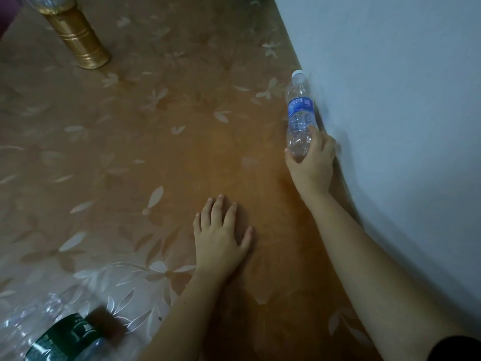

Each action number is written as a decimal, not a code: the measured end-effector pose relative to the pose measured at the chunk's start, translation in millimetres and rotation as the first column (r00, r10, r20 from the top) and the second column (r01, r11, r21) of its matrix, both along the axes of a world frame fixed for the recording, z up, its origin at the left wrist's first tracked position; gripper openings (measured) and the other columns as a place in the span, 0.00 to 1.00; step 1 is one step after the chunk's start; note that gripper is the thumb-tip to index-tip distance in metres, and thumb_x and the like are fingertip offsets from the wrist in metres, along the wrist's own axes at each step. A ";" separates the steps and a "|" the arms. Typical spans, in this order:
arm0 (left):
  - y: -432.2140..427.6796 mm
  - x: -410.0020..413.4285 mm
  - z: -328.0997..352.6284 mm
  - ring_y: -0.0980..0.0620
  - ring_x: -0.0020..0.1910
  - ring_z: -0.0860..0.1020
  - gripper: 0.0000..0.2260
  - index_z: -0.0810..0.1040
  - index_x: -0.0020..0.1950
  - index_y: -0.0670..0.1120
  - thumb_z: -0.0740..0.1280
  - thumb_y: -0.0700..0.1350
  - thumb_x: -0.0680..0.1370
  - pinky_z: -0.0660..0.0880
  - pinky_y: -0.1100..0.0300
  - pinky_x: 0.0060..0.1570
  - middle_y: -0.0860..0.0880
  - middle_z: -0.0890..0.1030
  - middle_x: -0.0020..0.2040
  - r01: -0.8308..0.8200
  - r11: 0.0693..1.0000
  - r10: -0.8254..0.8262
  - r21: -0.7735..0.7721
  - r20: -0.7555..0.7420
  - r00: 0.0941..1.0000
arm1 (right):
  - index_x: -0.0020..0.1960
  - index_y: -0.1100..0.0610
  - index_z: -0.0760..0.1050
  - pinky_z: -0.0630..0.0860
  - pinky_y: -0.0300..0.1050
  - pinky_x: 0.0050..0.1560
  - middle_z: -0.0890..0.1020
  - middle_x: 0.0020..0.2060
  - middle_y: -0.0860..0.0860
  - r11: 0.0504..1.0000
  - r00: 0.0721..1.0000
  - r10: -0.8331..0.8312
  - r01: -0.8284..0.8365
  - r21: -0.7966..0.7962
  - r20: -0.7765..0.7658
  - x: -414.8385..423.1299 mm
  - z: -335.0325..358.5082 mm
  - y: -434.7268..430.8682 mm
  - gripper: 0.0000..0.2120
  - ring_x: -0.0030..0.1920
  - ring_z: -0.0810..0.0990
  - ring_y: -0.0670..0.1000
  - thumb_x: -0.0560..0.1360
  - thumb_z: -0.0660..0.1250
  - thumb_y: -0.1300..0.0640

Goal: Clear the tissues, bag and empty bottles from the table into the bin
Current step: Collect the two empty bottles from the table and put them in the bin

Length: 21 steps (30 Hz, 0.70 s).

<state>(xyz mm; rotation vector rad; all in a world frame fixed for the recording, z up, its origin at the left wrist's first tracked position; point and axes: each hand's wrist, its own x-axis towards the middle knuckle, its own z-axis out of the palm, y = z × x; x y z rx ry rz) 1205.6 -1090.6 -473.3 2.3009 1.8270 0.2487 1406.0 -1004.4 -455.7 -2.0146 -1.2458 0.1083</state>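
Note:
A clear empty water bottle with a blue label and white cap stands against the wall at the table's right edge. My right hand is wrapped around its lower part. My left hand lies flat on the table with fingers spread, holding nothing. A second clear bottle with a dark green label lies at the bottom left corner, partly cut off by the frame. No tissues, bag or bin are in view.
The table has a brown cloth with pale leaf patterns under a clear cover. A gold ribbed cylinder stands at the far left. A pale blue wall runs along the right side.

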 end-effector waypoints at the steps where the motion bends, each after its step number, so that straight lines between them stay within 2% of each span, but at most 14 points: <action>1: 0.2 0.0 -0.8 0.40 0.68 0.66 0.26 0.73 0.64 0.47 0.57 0.61 0.72 0.62 0.40 0.63 0.43 0.71 0.68 0.001 1.000 -0.001 0.001 -0.006 1.000 | 0.67 0.58 0.65 0.72 0.49 0.54 0.67 0.63 0.61 1.000 1.000 -0.011 0.011 0.019 -0.021 -0.2 -0.6 1.1 0.30 0.63 0.67 0.58 0.69 0.71 0.54; 5: -0.8 -0.5 0.7 0.41 0.69 0.65 0.27 0.73 0.65 0.48 0.56 0.61 0.72 0.62 0.40 0.64 0.43 0.70 0.69 0.004 1.000 -0.004 -0.019 -0.006 1.000 | 0.67 0.60 0.64 0.66 0.40 0.54 0.67 0.62 0.61 0.995 0.992 -0.067 0.074 0.061 -0.105 0.5 -1.1 8.1 0.32 0.62 0.67 0.58 0.68 0.72 0.54; 7: -1.6 -0.6 1.8 0.41 0.69 0.64 0.27 0.73 0.65 0.48 0.55 0.61 0.72 0.62 0.41 0.64 0.43 0.70 0.69 0.008 1.000 -0.008 -0.024 -0.003 1.000 | 0.66 0.62 0.65 0.59 0.31 0.50 0.68 0.61 0.62 0.991 0.988 -0.082 0.094 0.093 -0.128 1.6 -0.4 11.7 0.32 0.61 0.67 0.58 0.67 0.73 0.56; 9: -1.5 -0.9 1.9 0.41 0.69 0.64 0.27 0.73 0.65 0.48 0.55 0.61 0.73 0.61 0.41 0.65 0.43 0.69 0.69 0.007 1.000 -0.007 -0.023 0.005 1.000 | 0.65 0.64 0.66 0.56 0.28 0.48 0.69 0.60 0.63 0.988 0.987 -0.082 0.099 0.120 -0.135 2.7 -0.3 14.6 0.30 0.60 0.67 0.59 0.66 0.73 0.58; 12: -1.5 0.5 3.7 0.40 0.69 0.64 0.27 0.73 0.65 0.47 0.54 0.61 0.73 0.61 0.41 0.65 0.42 0.69 0.69 0.015 0.999 -0.015 -0.035 0.009 1.000 | 0.63 0.64 0.67 0.63 0.35 0.53 0.70 0.58 0.63 0.984 0.985 -0.068 0.092 0.150 -0.157 1.5 2.0 12.6 0.30 0.58 0.68 0.59 0.64 0.73 0.59; 14: -3.5 0.8 4.2 0.39 0.68 0.66 0.27 0.74 0.64 0.45 0.55 0.60 0.72 0.62 0.40 0.63 0.40 0.71 0.67 0.032 0.999 -0.032 -0.014 -0.004 0.999 | 0.62 0.64 0.68 0.68 0.39 0.52 0.70 0.56 0.63 0.981 0.985 -0.035 0.066 0.183 -0.172 -1.6 4.1 4.7 0.30 0.56 0.70 0.57 0.63 0.73 0.59; 18: -17.6 -5.7 13.9 0.38 0.66 0.68 0.25 0.75 0.61 0.44 0.56 0.58 0.72 0.64 0.40 0.62 0.40 0.74 0.65 0.009 1.000 -0.009 -0.003 0.001 1.000 | 0.62 0.63 0.70 0.67 0.30 0.50 0.71 0.55 0.62 0.971 0.982 0.059 -0.015 0.238 -0.177 -14.6 11.1 -24.0 0.28 0.54 0.72 0.55 0.63 0.72 0.60; 21: -30.9 -15.0 25.7 0.37 0.65 0.70 0.24 0.76 0.59 0.44 0.57 0.56 0.71 0.66 0.39 0.60 0.39 0.75 0.63 -0.042 0.999 0.041 0.019 0.041 0.998 | 0.62 0.63 0.70 0.70 0.36 0.51 0.71 0.55 0.63 0.970 0.982 0.108 -0.070 0.234 -0.153 -30.7 19.5 -47.2 0.28 0.55 0.72 0.58 0.63 0.72 0.60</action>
